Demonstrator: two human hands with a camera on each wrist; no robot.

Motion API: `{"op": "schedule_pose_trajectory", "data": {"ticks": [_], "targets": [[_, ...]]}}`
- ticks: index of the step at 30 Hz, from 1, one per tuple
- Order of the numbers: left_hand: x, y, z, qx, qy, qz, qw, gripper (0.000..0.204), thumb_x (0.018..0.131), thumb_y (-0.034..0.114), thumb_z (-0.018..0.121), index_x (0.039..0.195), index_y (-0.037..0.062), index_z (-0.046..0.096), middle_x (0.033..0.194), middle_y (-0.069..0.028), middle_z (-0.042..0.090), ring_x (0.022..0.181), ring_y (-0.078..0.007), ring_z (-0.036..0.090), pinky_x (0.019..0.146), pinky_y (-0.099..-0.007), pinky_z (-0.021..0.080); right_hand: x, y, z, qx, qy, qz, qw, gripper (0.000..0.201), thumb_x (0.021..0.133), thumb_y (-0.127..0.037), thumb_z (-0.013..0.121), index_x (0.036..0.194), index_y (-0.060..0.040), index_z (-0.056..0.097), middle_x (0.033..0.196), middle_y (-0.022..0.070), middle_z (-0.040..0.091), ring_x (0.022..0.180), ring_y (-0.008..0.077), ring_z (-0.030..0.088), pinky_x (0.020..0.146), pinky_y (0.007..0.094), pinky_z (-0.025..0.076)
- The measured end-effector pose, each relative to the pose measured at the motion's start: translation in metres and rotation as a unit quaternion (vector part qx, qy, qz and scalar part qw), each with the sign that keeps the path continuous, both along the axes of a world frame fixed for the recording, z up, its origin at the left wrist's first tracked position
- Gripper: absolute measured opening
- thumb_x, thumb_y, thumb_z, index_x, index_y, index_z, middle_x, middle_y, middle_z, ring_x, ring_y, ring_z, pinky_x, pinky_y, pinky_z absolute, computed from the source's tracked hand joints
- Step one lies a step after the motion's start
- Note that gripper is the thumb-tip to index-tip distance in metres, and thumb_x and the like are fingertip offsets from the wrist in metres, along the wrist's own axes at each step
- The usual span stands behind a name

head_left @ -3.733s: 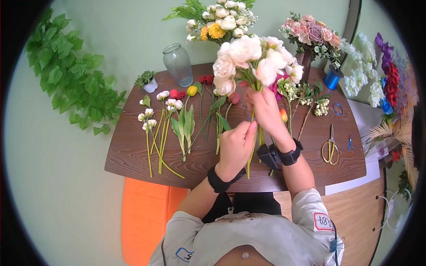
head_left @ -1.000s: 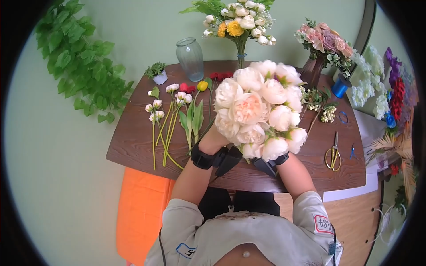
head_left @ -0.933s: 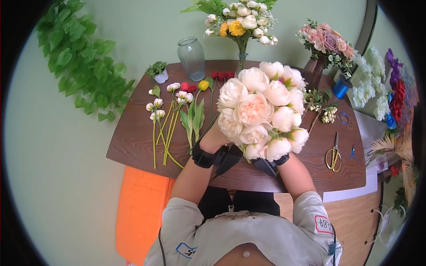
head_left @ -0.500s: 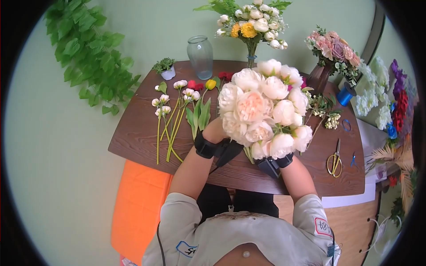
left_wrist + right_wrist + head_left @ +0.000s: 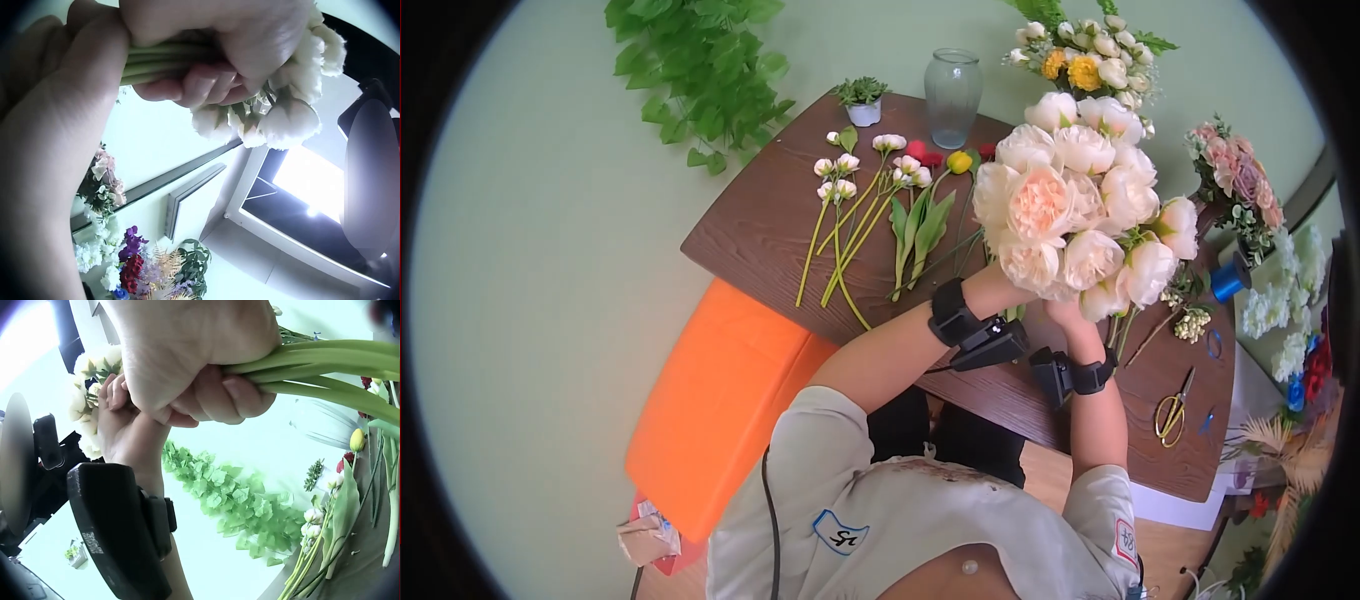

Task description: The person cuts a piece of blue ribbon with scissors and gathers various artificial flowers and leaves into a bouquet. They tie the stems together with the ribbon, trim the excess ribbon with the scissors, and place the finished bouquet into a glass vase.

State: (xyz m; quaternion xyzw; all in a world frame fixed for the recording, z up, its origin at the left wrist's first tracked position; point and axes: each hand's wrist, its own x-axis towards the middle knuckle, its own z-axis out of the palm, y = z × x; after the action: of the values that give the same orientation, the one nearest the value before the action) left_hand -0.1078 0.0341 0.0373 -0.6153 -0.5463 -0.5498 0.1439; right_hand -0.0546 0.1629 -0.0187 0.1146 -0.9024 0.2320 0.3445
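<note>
Beneath a bouquet of white and pale peach peonies [image 5: 1080, 200], both hands are wrapped round its gathered green stems. My left hand [image 5: 219, 25] grips them just under the blooms, its fingers curled tight in the left wrist view. Lower down, my right hand [image 5: 194, 350] has its fingers closed round the same bundle, and the stem ends [image 5: 337, 365] stick out past it. The blooms are tilted up toward the head camera and hide most of the left hand there. The bouquet is held above the brown wooden table [image 5: 760, 225].
Loose white-flowered stems [image 5: 840, 230] and a yellow tulip [image 5: 960, 163] lie on the left side. A glass vase [image 5: 953, 100] and a potted succulent [image 5: 863, 102] stand behind. Scissors [image 5: 1174, 410] and a blue ribbon spool [image 5: 1229, 278] are at the right. An orange seat [image 5: 715, 410] adjoins the table.
The bouquet has tipped so its blooms face the head camera, and the left hand has moved up under them. The head view has since turned, with the bouquet shifting right.
</note>
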Motion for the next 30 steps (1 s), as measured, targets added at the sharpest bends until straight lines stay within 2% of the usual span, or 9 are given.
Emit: {"op": "schedule_pose_trajectory", "data": {"ticks": [6,8,9,12,15,21,23,25,30], "targets": [[-0.026,0.034,-0.046,0.003,-0.035,-0.023,0.999,0.032,0.080,0.021,0.050,0.108,0.0072,0.046,0.110,-0.0095,0.047,0.102,-0.0215,0.044,0.089,-0.0325,0.035,-0.009,-0.013,0.006,-0.201,-0.072,0.087,0.973,0.028,0.070,-0.006,0.054,0.097,0.0007,0.049,0.095,0.0126,0.051,0.091,0.0214,0.048,0.081,0.0308,0.039],[-0.031,0.000,-0.027,-0.021,-0.310,-0.191,0.931,0.035,0.084,0.017,0.045,0.116,0.0045,0.040,0.117,-0.0081,0.043,0.109,-0.0158,0.039,0.092,-0.0284,0.032,0.003,-0.040,0.059,-0.256,-0.137,0.117,0.950,0.010,0.073,-0.007,0.050,0.074,0.0031,0.052,0.065,0.0093,0.052,0.062,0.0143,0.048,0.059,0.0289,0.040],[-0.030,-0.015,0.000,-0.196,-0.066,0.084,0.975,0.031,0.082,0.014,0.047,0.111,0.0039,0.042,0.110,-0.0072,0.047,0.103,-0.0162,0.043,0.088,-0.0289,0.035,0.003,-0.037,0.057,-0.256,-0.139,0.117,0.949,0.010,0.073,-0.007,0.050,0.074,0.0031,0.052,0.065,0.0093,0.052,0.062,0.0143,0.048,0.059,0.0289,0.040],[-0.032,-0.014,-0.008,0.054,-0.368,-0.281,0.885,0.028,0.080,0.011,0.048,0.107,0.0039,0.044,0.104,-0.0072,0.049,0.098,-0.0177,0.044,0.084,-0.0296,0.036,0.000,-0.035,0.047,-0.276,-0.243,0.075,0.927,0.012,0.075,-0.007,0.048,0.073,0.0045,0.051,0.056,0.0054,0.050,0.053,0.0085,0.043,0.050,0.0253,0.037],[-0.018,-0.037,0.006,-0.071,-0.092,0.049,0.992,0.029,0.079,0.008,0.048,0.107,0.0035,0.044,0.105,-0.0088,0.048,0.098,-0.0197,0.044,0.085,-0.0317,0.035,-0.004,-0.053,0.045,-0.318,-0.149,0.118,0.929,0.013,0.075,-0.008,0.048,0.070,0.0041,0.050,0.055,0.0053,0.049,0.052,0.0085,0.042,0.048,0.0258,0.036],[-0.055,-0.062,-0.037,0.052,0.263,0.407,0.873,0.024,0.081,0.019,0.048,0.099,0.0039,0.046,0.090,-0.0085,0.050,0.085,-0.0211,0.047,0.078,-0.0349,0.038,-0.031,-0.083,0.041,-0.249,-0.212,0.168,0.930,0.016,0.076,-0.012,0.052,0.083,0.0014,0.054,0.063,0.0076,0.053,0.059,0.0142,0.050,0.058,0.0260,0.040],[-0.078,-0.100,-0.024,0.006,-0.191,0.083,0.978,0.019,0.084,0.026,0.044,0.087,0.0078,0.046,0.063,-0.0001,0.039,0.056,-0.0116,0.039,0.054,-0.0255,0.035,-0.042,-0.097,0.057,-0.195,-0.291,0.207,0.913,0.022,0.075,-0.017,0.055,0.089,0.0004,0.054,0.070,0.0076,0.055,0.064,0.0149,0.051,0.060,0.0258,0.041],[-0.042,-0.130,0.050,0.189,-0.401,-0.134,0.886,0.020,0.086,0.028,0.041,0.076,0.0112,0.043,0.054,0.0050,0.021,0.044,-0.0053,0.020,0.042,-0.0199,0.019,-0.057,-0.098,0.063,-0.142,-0.364,0.247,0.887,0.030,0.074,-0.022,0.058,0.096,-0.0006,0.054,0.078,0.0076,0.056,0.069,0.0156,0.052,0.062,0.0256,0.041],[-0.050,-0.212,0.067,0.209,-0.423,-0.050,0.880,0.018,0.089,0.023,0.035,0.082,0.0085,0.042,0.051,0.0051,0.019,0.040,-0.0050,0.014,0.037,-0.0198,0.014,-0.118,-0.105,0.047,-0.136,-0.544,0.231,0.795,0.035,0.072,-0.022,0.058,0.097,0.0023,0.052,0.089,0.0080,0.056,0.072,0.0118,0.055,0.058,0.0253,0.046]]}}
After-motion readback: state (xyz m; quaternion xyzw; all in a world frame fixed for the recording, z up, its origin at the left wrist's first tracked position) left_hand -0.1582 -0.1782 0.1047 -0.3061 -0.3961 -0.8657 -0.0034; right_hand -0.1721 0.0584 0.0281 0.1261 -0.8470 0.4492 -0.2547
